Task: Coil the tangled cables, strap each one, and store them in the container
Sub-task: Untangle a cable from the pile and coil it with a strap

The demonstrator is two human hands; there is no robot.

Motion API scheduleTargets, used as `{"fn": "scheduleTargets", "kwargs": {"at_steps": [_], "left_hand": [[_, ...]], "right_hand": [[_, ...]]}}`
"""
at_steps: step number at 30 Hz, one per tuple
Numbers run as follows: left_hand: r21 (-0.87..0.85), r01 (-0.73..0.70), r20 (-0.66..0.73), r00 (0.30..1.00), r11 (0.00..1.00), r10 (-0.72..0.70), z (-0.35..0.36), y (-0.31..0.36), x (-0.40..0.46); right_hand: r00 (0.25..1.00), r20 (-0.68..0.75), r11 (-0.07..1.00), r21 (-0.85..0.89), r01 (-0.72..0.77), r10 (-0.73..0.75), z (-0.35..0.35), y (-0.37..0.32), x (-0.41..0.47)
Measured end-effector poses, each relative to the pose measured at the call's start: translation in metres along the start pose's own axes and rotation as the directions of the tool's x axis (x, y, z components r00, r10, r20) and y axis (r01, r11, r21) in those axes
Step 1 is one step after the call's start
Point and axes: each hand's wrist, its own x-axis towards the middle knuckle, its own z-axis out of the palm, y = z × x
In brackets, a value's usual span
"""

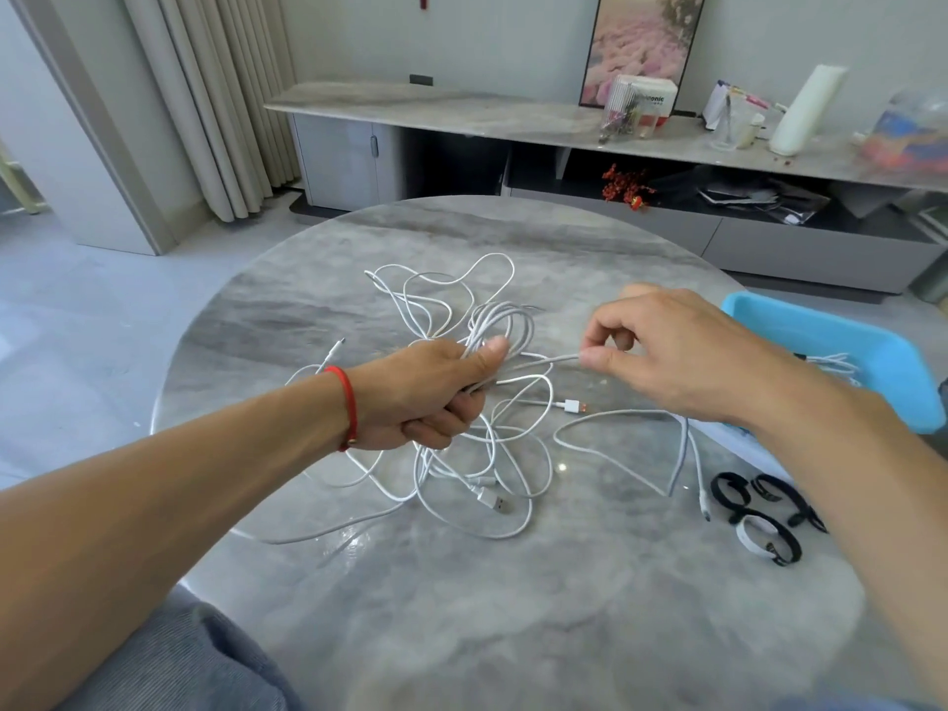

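- Left hand is fisted round a half-made coil of white cable; the rest of the tangle sprawls right under and around it.
- Right hand pinches the loose run feeding that coil.
- I'd keep the loops even, let the cable slide through the pinch, and shake off snags.
- Velcro straps sit just below the right wrist, blue container behind it.
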Motion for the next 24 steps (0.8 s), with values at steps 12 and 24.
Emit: {"fn": "scheduleTargets", "kwargs": {"at_steps": [12,24], "left_hand": [[0.057,-0.183,-0.101,0.977,0.981,0.188,0.024,0.002,0.008],[0.002,-0.16,0.088,0.983,0.987,0.159,0.022,0.005,-0.001]], "right_hand": [[0.976,-0.111,0.776,0.626,-0.078,0.187,0.017,-0.026,-0.001],[0.952,-0.19,0.727,0.685,-0.046,0.24,0.018,-0.032,-0.002]]}}
